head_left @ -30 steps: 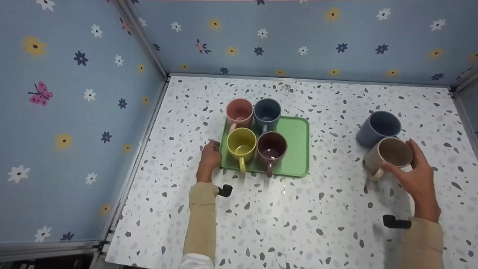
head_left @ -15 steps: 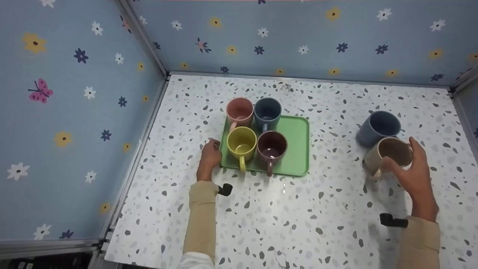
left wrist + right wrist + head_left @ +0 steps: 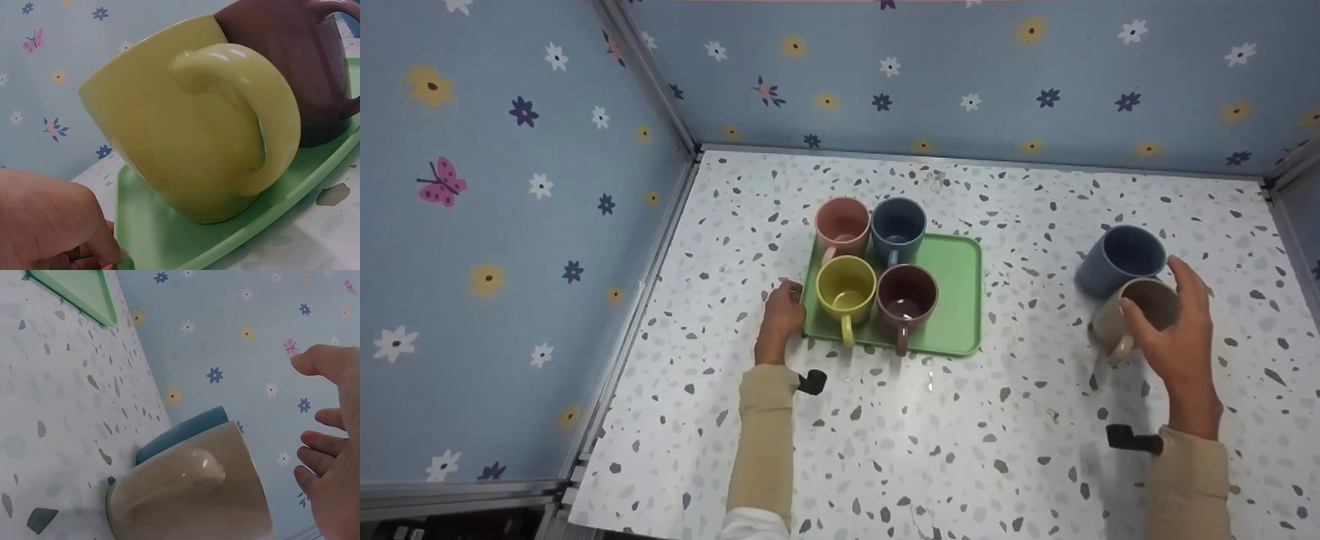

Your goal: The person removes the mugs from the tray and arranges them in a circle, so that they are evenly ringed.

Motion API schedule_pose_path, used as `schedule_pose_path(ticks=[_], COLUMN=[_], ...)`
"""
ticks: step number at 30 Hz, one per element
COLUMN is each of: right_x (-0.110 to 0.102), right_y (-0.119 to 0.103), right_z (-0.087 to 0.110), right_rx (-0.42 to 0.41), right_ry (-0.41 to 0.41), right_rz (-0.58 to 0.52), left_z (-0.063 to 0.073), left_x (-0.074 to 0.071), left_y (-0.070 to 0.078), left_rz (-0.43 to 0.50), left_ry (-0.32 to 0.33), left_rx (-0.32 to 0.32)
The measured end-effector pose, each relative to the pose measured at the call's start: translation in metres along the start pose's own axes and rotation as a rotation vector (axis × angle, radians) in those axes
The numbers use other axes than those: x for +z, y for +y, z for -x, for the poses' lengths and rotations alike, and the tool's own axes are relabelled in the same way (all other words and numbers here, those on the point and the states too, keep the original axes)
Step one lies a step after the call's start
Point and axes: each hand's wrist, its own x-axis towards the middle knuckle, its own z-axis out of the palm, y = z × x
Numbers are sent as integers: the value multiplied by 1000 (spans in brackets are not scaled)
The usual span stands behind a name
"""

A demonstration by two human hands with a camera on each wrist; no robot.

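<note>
At the left edge of the green tray, my left hand pinches the rim, its thumb on top and fingers curled below in the left wrist view. A yellow mug and a maroon mug stand on the tray beside it. Behind them are a pink mug and a blue mug. On the right, my right hand hovers over a beige mug, fingers spread and apart from it in the right wrist view. The beige mug's handle points toward the front.
A second blue mug stands just behind the beige one. Flowered blue panels close off the back and left of the speckled table. The tray's right part is bare green.
My right hand has let go of the beige mug's rim and moved up and slightly left. The mug stays where it was. My left hand keeps its place at the tray.
</note>
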Motion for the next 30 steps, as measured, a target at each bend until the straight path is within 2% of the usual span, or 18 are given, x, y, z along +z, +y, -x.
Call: schedule_pose_path(ticks=[9, 16, 23, 30], right_x=[30, 41, 61, 83], right_y=[-27, -85, -97, -110], right_z=[-15, -13, -14, -11], right_rx=[-192, -248, -317, -365], right_ry=[-9, -52, -78, -115], right_rz=[-52, -105, -165, -172], left_z=[3, 2, 2, 2], left_x=[-2, 0, -1, -1], left_y=[3, 4, 4, 3], left_rz=[45, 31, -3, 0], left_ry=[-10, -9, 0, 2], left_rx=[15, -1, 2, 11])
